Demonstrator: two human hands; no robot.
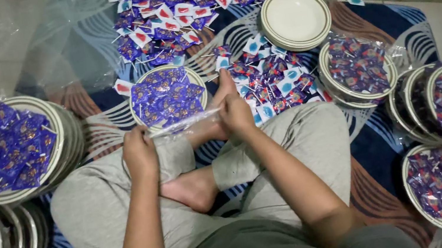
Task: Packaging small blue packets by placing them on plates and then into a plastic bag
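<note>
You are seated cross-legged on a dark blue patterned rug with white and brown curved stripes (379,139), laid on a pale tiled floor beside a green wall.

Your left hand (139,152) and right hand (235,114) are raised above your knees, each with fingers closed in a pinch on one end of a clear plastic wrapping sheet (185,123), which is stretched between them.

Directly beyond the sheet lies a round cream plate heaped with purple-wrapped lollipops (167,96), unwrapped and close to your foot.

Further out sits a loose pile of purple lollipops with small red and blue paper tags (167,19), and a second loose pile (268,83) just right of your right hand.

A stack of empty cream plates with a brown rim (294,18) stands beyond that pile.

Filled plates covered in clear plastic stand at your left (10,150) and at your right (358,68), with more stacked at both edges of the view.
</note>
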